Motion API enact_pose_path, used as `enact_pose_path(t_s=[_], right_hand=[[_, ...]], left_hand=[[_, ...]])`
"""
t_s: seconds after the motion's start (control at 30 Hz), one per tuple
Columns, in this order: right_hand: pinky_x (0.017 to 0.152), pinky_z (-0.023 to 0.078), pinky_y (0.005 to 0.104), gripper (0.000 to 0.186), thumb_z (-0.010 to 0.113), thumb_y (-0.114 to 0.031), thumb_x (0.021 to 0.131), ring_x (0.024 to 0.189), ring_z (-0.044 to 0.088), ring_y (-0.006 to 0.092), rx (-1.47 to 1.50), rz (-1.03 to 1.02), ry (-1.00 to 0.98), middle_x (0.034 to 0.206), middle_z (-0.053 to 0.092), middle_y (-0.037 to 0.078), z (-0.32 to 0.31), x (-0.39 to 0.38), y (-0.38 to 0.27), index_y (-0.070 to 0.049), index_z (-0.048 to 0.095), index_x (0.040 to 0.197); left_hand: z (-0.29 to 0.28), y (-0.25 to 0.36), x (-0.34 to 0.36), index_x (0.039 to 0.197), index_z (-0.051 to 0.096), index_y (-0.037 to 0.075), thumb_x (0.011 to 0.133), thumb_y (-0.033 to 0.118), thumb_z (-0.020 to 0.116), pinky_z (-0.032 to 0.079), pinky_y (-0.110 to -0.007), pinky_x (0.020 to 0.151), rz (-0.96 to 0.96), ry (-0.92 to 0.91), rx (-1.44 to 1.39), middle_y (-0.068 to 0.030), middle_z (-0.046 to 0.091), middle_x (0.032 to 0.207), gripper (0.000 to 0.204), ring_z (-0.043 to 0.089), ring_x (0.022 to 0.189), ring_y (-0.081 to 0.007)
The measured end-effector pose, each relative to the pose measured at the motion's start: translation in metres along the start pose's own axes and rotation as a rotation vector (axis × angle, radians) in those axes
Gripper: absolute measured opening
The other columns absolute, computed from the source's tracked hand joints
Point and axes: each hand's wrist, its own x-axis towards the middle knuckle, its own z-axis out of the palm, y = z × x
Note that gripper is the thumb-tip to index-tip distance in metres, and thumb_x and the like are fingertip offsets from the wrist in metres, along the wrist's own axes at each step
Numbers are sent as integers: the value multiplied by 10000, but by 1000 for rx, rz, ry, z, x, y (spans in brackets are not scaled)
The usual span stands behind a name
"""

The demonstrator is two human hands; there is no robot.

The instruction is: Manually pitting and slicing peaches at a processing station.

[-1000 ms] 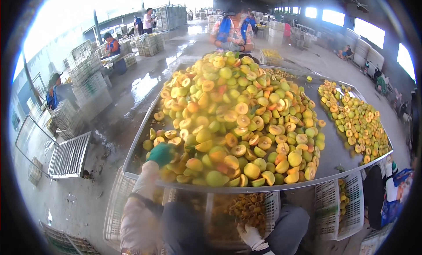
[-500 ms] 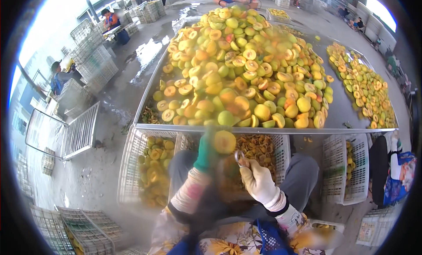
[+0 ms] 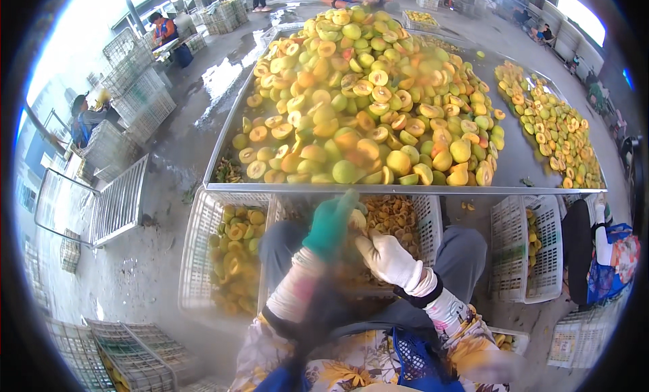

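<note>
My left hand (image 3: 328, 224), in a green glove, is closed around a yellow peach half (image 3: 357, 220) just below the table's front edge. My right hand (image 3: 393, 260), in a whitish glove, is brought up against that peach half, its fingers closed. The loop-ended metal pitting tool in its grip is mostly hidden at the fruit now. Beneath both hands, a crate holds brownish pits and scraps (image 3: 393, 219). A big heap of halved peaches (image 3: 378, 114) covers much of the metal table (image 3: 405, 188) ahead.
A white crate (image 3: 191, 273) with peach halves stands left of my legs; another crate (image 3: 507, 257) is to the right. A second batch of peaches (image 3: 551, 131) lies on the table's right side. Coworkers, stacked crates (image 3: 135, 81) and a metal cart (image 3: 118, 202) are farther off.
My hands have come together: the tool in my right hand has moved left to the peach half, and its loop no longer shows. The view has shifted slightly.
</note>
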Motion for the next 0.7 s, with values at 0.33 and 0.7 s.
enact_pose_path(t_s=[0.33,0.7], right_hand=[[370,376,265,395,460,-421,978,409,488,130,198,216,-80,592,508,18,-8,0,-4,-60,530,833],[314,215,207,503,455,-582,933,338,203,47,1717,788,-369,506,252,-86,-10,-25,-11,-90,552,966]], left_hand=[[32,-30,-9,1034,641,3,917,217,597,484,-257,685,165,238,-295,-40,632,836,248,585,754,-123],[32,-9,-4,931,683,29,925,228,592,423,-205,541,129,287,-248,9,604,737,218,526,626,-51]])
